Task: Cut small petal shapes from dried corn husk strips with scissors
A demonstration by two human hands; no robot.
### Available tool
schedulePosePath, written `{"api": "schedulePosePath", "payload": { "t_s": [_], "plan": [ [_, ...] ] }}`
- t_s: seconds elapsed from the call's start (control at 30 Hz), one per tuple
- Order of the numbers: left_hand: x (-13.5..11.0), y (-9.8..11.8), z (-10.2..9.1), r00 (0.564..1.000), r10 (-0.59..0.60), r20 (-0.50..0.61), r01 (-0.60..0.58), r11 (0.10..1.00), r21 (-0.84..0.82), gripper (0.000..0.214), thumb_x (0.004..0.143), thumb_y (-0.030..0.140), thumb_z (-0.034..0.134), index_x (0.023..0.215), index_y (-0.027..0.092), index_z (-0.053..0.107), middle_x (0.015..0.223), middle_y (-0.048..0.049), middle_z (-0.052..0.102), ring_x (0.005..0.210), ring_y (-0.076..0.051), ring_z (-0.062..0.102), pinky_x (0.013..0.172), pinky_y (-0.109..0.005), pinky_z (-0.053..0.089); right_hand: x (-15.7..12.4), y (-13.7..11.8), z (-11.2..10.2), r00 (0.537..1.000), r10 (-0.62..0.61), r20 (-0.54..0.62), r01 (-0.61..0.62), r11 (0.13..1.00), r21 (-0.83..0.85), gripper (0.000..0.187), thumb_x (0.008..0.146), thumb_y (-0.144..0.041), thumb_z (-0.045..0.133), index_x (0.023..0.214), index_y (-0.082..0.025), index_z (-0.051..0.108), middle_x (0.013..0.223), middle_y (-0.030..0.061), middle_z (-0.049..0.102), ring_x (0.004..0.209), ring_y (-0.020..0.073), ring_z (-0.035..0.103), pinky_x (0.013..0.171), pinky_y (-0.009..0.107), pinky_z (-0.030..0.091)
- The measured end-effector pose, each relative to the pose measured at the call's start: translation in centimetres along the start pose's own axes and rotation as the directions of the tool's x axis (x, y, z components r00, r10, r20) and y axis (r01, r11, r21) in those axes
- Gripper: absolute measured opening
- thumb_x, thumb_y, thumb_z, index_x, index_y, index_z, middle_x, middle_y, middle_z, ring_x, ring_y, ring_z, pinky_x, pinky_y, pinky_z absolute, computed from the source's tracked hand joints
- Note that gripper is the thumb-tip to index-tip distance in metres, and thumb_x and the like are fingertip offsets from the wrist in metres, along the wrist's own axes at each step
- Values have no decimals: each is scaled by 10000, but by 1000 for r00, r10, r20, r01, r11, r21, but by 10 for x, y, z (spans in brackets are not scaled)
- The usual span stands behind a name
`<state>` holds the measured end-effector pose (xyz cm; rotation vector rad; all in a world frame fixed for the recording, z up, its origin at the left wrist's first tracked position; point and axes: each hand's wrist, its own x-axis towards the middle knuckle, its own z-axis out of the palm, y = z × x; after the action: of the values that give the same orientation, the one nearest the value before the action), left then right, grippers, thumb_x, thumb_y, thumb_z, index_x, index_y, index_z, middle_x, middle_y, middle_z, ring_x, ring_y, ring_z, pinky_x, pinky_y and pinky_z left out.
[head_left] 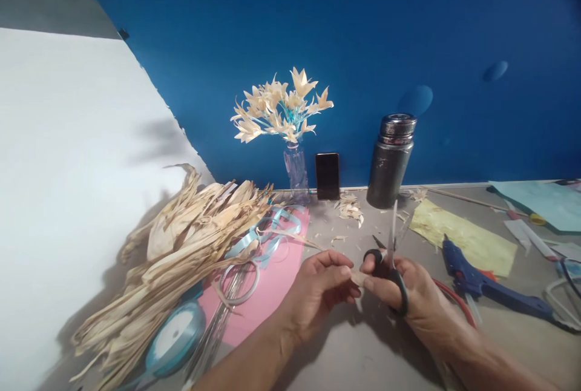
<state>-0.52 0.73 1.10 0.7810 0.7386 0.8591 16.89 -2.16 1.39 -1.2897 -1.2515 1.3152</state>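
My right hand [411, 294] grips black-handled scissors [391, 258], blades pointing up and slightly parted. My left hand [320, 285] is closed in a pinch on a small pale strip of dried husk [357, 277], which also touches the right hand's fingertips. Both hands hover low over the grey table [345, 342] near its front middle. A large heap of dried corn husks [181, 246] lies to the left of my left hand.
A pink sheet [272, 285] holds light-blue ribbon [267, 236], a ribbon spool [175, 336] and thin wires. At the back stand a husk-flower vase [295, 167], a phone [327, 175] and a metal flask [390, 161]. A blue glue gun [481, 282] and yellow paper [463, 239] lie right.
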Motion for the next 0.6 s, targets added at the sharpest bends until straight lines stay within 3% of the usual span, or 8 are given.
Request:
{"api": "schedulePosePath", "payload": {
  "t_s": [0.07,0.17,0.3,0.43,0.6],
  "plan": [
    [0,-1,0,1000,-16,5,17,999,-30,260,669,276,840,753,142,634,678,-34,663,627,-138,624,621,-255,457,0,1,0,999,-11,-46,11,1000,-10,357,721,-452,768,870,-178,592,643,-39,529,562,116,402,508,238,326],
    [1,-1,-1,1000,21,6,-21,999,-45,210,688,226,799,685,148,604,671,-39,669,624,-131,608,630,-254,450,1,1,0,999,39,-5,-39,999,-13,378,727,-492,761,866,-182,595,633,-46,512,551,111,398,508,233,331],
    [2,5,-2,996,89,-22,-90,994,-65,136,706,195,720,698,158,589,663,-44,681,589,-134,586,625,-268,445,1,2,-1,986,26,167,-12,996,-83,487,753,-656,684,804,-178,601,639,-33,506,578,125,419,529,241,334],
    [4,12,-4,985,153,-83,-159,984,-77,111,700,194,671,690,168,564,647,-37,665,581,-144,583,600,-270,438,-1,3,-3,928,47,370,58,962,-266,656,781,-831,496,729,-187,608,677,30,607,621,167,514,552,263,371],
    [3,17,-6,973,212,-85,-219,973,-74,100,696,187,638,655,176,547,627,-18,640,559,-145,583,592,-277,432,-5,2,-1,878,85,472,94,934,-345,675,811,-847,418,684,-208,597,703,51,671,652,194,580,593,273,417]
  ]
}}
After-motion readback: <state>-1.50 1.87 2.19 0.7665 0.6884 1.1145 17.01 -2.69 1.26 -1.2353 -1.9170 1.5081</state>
